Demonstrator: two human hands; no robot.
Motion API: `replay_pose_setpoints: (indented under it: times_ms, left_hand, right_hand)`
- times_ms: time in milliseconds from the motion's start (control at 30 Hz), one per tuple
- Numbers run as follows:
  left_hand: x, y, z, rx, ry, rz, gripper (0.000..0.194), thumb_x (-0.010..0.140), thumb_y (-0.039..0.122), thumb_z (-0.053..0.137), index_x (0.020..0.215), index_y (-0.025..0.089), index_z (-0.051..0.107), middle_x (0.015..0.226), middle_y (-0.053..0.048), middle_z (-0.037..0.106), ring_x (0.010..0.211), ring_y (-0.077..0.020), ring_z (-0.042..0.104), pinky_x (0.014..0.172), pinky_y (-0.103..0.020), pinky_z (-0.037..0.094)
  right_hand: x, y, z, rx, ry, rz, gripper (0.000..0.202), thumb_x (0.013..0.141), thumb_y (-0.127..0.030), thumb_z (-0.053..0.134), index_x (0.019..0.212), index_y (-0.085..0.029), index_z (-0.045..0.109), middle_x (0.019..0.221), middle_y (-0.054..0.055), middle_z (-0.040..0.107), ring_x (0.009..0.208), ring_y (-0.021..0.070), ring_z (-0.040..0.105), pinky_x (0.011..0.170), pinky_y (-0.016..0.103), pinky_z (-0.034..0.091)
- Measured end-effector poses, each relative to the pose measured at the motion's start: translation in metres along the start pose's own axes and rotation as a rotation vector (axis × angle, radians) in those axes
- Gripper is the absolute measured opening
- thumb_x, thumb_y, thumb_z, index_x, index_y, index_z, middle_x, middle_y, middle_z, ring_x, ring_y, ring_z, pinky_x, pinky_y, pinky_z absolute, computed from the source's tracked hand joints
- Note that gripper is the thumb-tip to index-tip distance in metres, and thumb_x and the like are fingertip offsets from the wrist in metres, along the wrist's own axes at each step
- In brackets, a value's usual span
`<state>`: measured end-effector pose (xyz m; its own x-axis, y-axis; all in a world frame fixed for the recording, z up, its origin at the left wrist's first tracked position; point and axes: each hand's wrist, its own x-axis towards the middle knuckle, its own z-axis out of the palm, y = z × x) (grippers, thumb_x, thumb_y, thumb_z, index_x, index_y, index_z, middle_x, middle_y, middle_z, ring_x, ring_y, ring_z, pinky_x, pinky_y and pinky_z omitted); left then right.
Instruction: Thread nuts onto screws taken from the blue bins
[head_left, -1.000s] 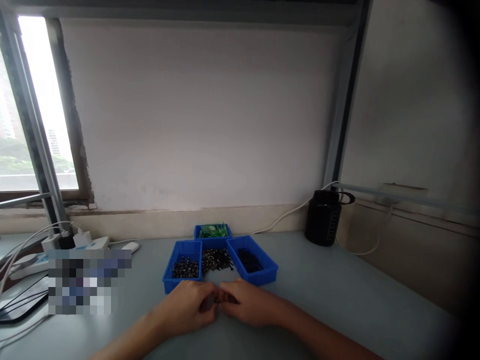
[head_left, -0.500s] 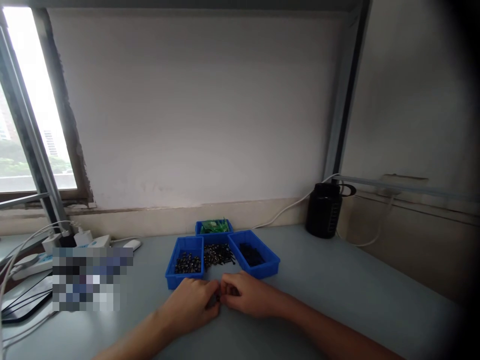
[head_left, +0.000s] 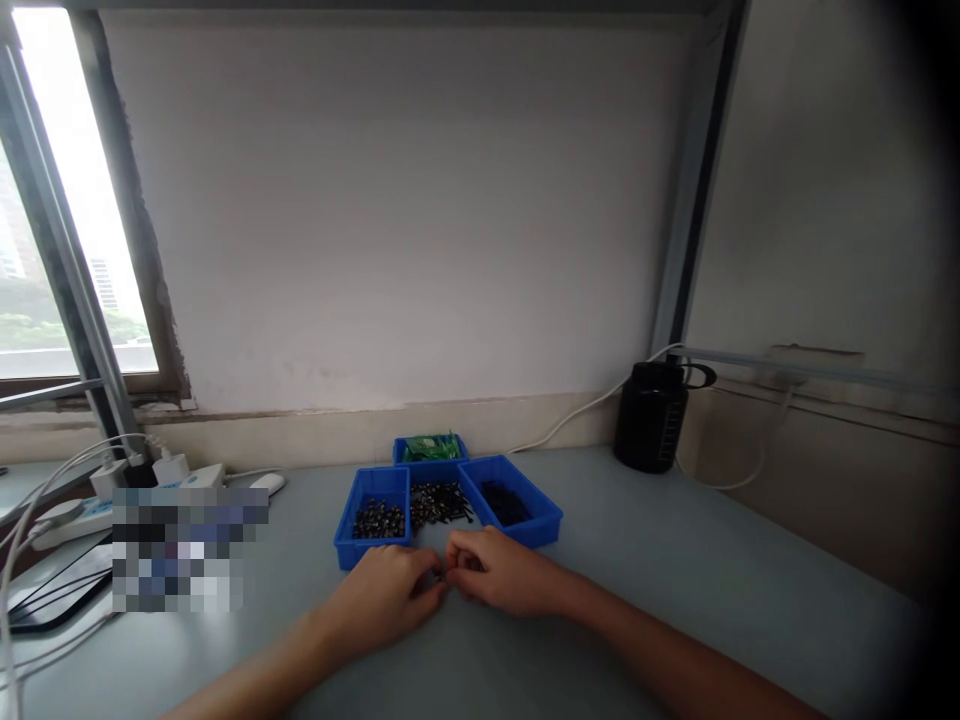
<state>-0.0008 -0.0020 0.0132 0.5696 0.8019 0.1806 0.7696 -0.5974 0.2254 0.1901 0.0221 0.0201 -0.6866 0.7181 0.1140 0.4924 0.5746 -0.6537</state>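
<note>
My left hand [head_left: 390, 597] and my right hand [head_left: 504, 572] meet at the fingertips just in front of the blue trays. Both are closed in a pinch, and what lies between the fingers is too small to make out. Behind my left hand, the left blue tray [head_left: 346, 553] holds many small dark and brassy parts [head_left: 379, 519]. Black screw-like pieces [head_left: 442, 503] are heaped between the trays. The right blue tray [head_left: 541, 530] has black pieces [head_left: 502, 503] in it. A rear blue tray [head_left: 427, 467] carries green packets [head_left: 433, 447].
A black bottle [head_left: 651, 420] stands at the back right by the wall. On the left are a power strip [head_left: 82, 515] with white cables, a phone-like dark device [head_left: 64, 590], a pixelated patch and a white mouse-like object [head_left: 268, 484]. A wall [head_left: 405, 220] rises behind the table.
My hands remain together, with the fingertips slightly farther apart and the right wrist a little higher. The view has shifted slightly.
</note>
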Motion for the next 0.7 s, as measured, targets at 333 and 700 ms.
replay_pose_setpoints:
  times_ms: [333, 700]
  left_hand:
    - [0.000, -0.004, -0.001, -0.058, -0.015, 0.022, 0.024, 0.089, 0.031, 0.042, 0.083, 0.021, 0.062, 0.067, 0.001, 0.062, 0.060, -0.0145, 0.056, 0.052, -0.021, 0.034]
    - [0.004, -0.008, -0.001, -0.140, -0.011, -0.032, 0.023, 0.088, 0.032, 0.043, 0.085, 0.020, 0.063, 0.069, 0.001, 0.062, 0.062, -0.0126, 0.056, 0.055, -0.019, 0.036]
  right_hand:
    - [-0.003, -0.005, -0.003, -0.023, -0.014, -0.016, 0.005, 0.082, -0.015, 0.046, 0.080, -0.018, 0.050, 0.062, -0.004, 0.056, 0.059, 0.0110, 0.052, 0.054, 0.020, 0.035]
    - [-0.006, -0.011, -0.007, -0.119, 0.023, 0.024, 0.006, 0.083, -0.017, 0.047, 0.081, -0.019, 0.052, 0.065, -0.002, 0.056, 0.065, 0.0127, 0.052, 0.055, 0.021, 0.033]
